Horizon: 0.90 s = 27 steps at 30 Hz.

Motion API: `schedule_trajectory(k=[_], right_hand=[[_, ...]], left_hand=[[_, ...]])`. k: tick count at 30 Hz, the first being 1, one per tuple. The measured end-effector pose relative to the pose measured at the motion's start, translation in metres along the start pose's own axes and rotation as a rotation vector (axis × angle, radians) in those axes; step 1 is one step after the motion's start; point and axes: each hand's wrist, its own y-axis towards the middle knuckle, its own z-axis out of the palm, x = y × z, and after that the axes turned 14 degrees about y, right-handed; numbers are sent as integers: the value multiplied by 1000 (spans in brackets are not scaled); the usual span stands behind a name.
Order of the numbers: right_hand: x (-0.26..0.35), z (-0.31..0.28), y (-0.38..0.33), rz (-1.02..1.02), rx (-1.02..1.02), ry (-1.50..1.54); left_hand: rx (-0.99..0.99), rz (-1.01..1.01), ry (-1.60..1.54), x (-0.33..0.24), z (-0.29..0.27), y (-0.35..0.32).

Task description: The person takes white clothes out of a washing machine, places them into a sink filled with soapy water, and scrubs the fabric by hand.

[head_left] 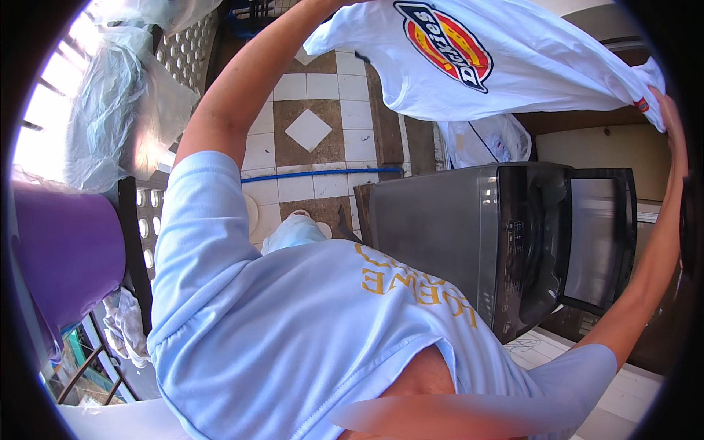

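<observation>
A white T-shirt [528,70] with a round red, yellow and black print is stretched out in the air across the top of the head view. My right hand [669,110] grips its edge at the far right, beside a small red tag. My left arm reaches up to the top edge, where only a bit of my left hand [350,2] shows next to the shirt; its fingers are cut off. Below the shirt stands a dark grey top-loading washing machine [433,227], its lid [598,238] raised.
A blue hose [323,173] crosses the tiled floor [308,88]. A clear plastic bag [491,143] with pale contents lies behind the machine. At left are a purple tub [70,253], hanging plastic sheets [110,103], a grey cloth [126,326] and perforated blocks [187,55].
</observation>
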Motion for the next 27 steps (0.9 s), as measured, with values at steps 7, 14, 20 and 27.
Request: schedule_trajectory(k=[7, 14, 20, 27], right_hand=[[-33, -52, -36, 237, -140, 31], [-40, -98, -106, 324, -277, 120], [-60, -126, -155, 383, -292, 80], [-122, -180, -219, 399, -441, 201]], left_hand=[[-32, 203, 166, -29, -20, 87], [90, 254, -54, -62, 11, 138], [124, 356, -189, -90, 46, 168], [147, 382, -290, -156, 96, 200]])
